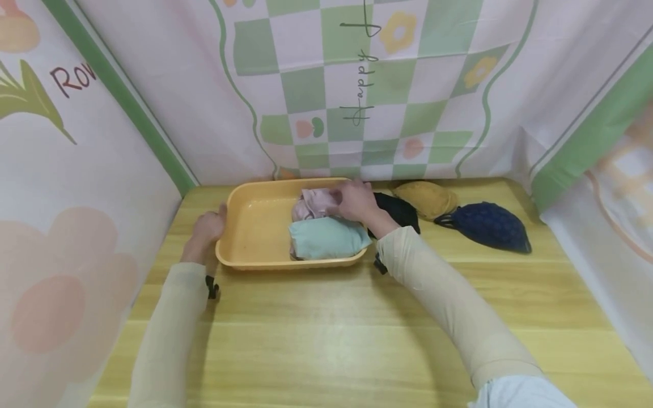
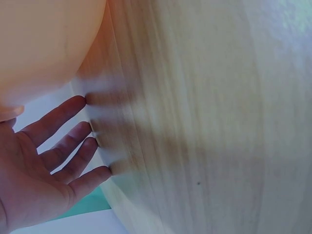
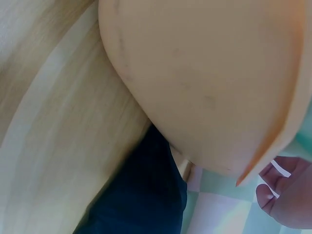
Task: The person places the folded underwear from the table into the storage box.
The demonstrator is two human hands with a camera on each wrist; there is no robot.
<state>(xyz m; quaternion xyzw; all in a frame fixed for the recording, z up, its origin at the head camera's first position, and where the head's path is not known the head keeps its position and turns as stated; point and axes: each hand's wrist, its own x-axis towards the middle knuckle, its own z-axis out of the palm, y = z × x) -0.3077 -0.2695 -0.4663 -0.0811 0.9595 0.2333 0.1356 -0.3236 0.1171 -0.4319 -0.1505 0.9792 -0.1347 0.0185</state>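
Observation:
A yellow tray point(image 1: 255, 226) sits at the table's back edge. My left hand point(image 1: 208, 228) is at its left end, thumb by the rim. In the left wrist view the left fingers point(image 2: 68, 146) are spread and fairly straight, tips at the table edge. My right hand point(image 1: 355, 199) reaches over the tray's right end, its bent fingers and thumb holding a folded pink garment point(image 1: 312, 203). A folded mint-green garment point(image 1: 326, 238) lies in front of it in the tray. In the right wrist view the right hand point(image 3: 292, 195) is partly hidden behind the tray wall.
Right of the tray lie a black folded garment point(image 1: 397, 212), a mustard one point(image 1: 425, 198) and a navy bra point(image 1: 490, 226) with straps. A checkered curtain point(image 1: 382, 85) hangs behind the wooden table point(image 1: 326, 323); more printed fabric stands at both sides.

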